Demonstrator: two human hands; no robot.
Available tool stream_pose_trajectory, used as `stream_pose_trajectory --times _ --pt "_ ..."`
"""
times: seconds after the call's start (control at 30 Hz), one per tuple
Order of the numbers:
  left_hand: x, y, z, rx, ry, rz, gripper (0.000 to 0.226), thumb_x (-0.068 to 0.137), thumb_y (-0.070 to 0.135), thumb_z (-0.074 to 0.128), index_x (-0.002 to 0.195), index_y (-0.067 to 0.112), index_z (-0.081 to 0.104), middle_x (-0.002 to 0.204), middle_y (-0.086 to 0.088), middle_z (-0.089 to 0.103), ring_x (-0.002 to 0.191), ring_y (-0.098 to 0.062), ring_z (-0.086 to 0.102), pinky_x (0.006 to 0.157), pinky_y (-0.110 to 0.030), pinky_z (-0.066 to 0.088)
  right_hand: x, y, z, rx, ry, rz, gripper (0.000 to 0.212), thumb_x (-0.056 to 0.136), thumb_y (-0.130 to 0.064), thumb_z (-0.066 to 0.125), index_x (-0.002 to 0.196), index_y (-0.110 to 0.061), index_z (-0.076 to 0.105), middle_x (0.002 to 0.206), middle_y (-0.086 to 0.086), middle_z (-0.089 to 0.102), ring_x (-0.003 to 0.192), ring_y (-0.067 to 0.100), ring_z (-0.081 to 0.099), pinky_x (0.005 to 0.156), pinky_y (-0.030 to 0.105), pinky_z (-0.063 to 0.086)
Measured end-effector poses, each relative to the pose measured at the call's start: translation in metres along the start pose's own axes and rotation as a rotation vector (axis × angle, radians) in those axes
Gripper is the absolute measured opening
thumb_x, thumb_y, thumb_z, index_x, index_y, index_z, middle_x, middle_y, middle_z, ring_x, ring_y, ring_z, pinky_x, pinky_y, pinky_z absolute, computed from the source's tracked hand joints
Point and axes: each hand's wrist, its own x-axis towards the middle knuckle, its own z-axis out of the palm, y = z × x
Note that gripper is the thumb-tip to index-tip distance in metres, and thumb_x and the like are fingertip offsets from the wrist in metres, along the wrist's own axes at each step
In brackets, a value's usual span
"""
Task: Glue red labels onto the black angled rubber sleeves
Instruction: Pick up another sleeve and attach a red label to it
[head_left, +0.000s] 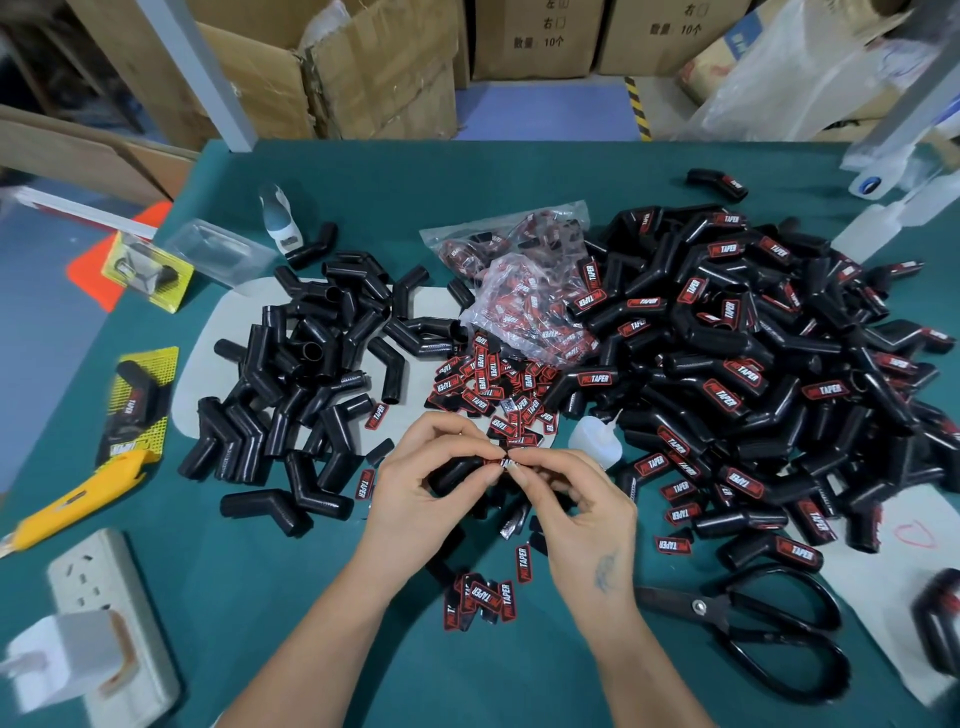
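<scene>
head view: scissors (748, 629) and glue bottle (596, 435) flank both hands.

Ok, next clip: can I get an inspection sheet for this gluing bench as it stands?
Surface: green table, crowded.
Job's things: unlabelled sleeves piled left; labelled sleeves piled right; loose red labels in the middle; glue bottle beside the hands.
Clutter: scissors, yellow utility knife, bags of labels, blister packs.
Hands: left hand grips a black sleeve; right hand pinches a label onto it.
Cables: nothing seen; power strip with a white charger.
Surroundings: cardboard boxes behind the table.
</scene>
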Motion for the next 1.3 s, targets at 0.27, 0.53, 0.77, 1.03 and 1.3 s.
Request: stream_pose_trajectory --times 0.27,0.53,0.77,1.03,1.3 --pt "0.0021 -0.002 -0.0024 0.004 -0.022 -0.029 0.011 0.088 0.019 0.081 0.099 0.021 0.08 0.105 0.004 0.065 0.102 -0.02 0.068 0.096 -0.025 0.05 0.0015 0.003 -0.0005 0.014 -0.017 0.05 0.016 0.092 -0.027 0.076 0.101 -0.039 0.08 0.098 -0.006 0.076 0.089 0.022 0.071 0.082 0.049 0.058" --pt "0.0035 -0.0036 -0.0053 -0.033 -0.033 -0.069 0.013 0.088 0.026 0.077 0.1 0.029 0.08 0.107 0.008 0.067 0.104 -0.021 0.069 0.097 -0.026 0.05 0.002 0.0068 -0.0023 0.066 -0.04 0.113 0.013 0.092 -0.038 0.075 0.103 -0.04 0.081 0.102 0.0 0.078 0.092 0.024 0.073 0.086 0.053 0.059" --pt "0.0045 -0.0039 -0.0071 -0.036 -0.051 -0.09 0.011 0.088 0.024 0.077 0.099 0.026 0.081 0.107 0.006 0.067 0.104 -0.021 0.069 0.098 -0.026 0.05 0.0028 0.0086 -0.0012 0.09 -0.043 0.127 0.013 0.091 -0.037 0.076 0.103 -0.04 0.081 0.102 -0.001 0.079 0.09 0.02 0.074 0.085 0.04 0.058" --pt "0.0058 -0.0017 -0.0095 -0.019 -0.073 -0.093 0.011 0.089 0.018 0.077 0.1 0.022 0.08 0.107 0.007 0.067 0.106 -0.02 0.068 0.099 -0.023 0.048 0.0038 0.0058 -0.002 0.08 -0.064 0.137 0.014 0.091 -0.04 0.074 0.103 -0.041 0.08 0.102 -0.002 0.079 0.092 0.02 0.073 0.086 0.041 0.057" --pt "0.0065 0.0002 -0.0097 -0.025 -0.079 -0.1 0.013 0.088 0.025 0.074 0.1 0.023 0.08 0.106 0.007 0.067 0.105 -0.02 0.068 0.098 -0.023 0.048 0.0044 0.003 -0.004 0.091 -0.079 0.159 0.014 0.091 -0.034 0.075 0.102 -0.04 0.081 0.103 -0.003 0.079 0.095 0.022 0.074 0.087 0.039 0.057"
